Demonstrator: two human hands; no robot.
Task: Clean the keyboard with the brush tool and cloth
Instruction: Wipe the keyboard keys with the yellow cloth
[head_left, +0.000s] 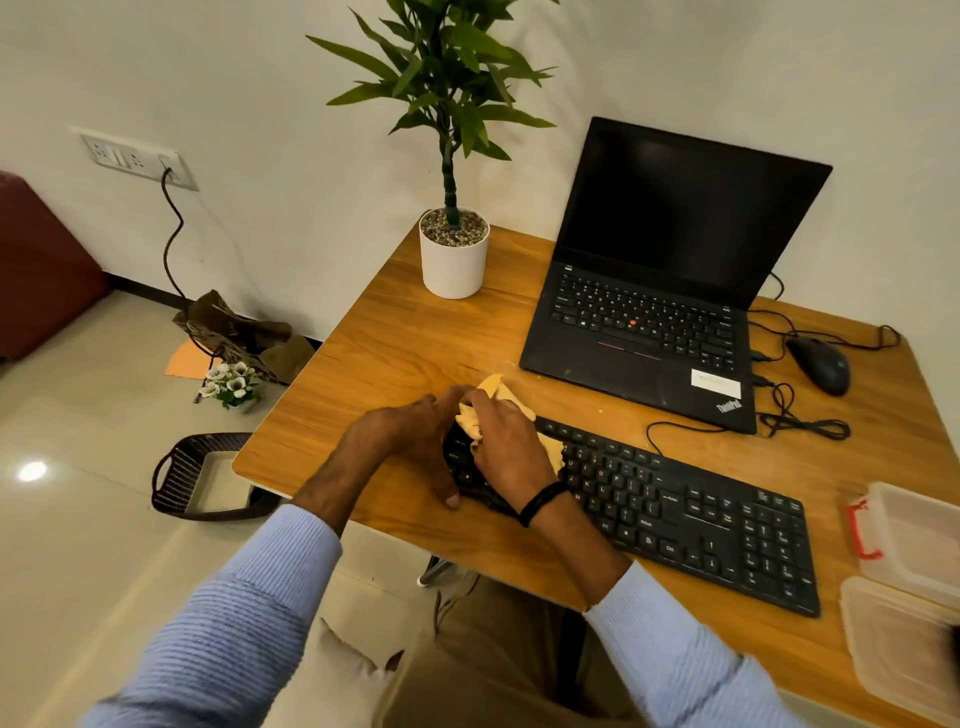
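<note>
Clutching crumpled yellow cloth (500, 387) in right hand (506, 441), pressing onto left end of black corded keyboard (701, 519) lying lower centre of frame — clasping that end with left hand (410, 441), fingers curled.

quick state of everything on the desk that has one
laptop, open, screen dark
keyboard, flat, left end covered
cloth, bunched, pressed on keyboard
right hand, grips cloth
left hand, holds keyboard's left end
mouse, untouched, cabled
plant, upright
</note>
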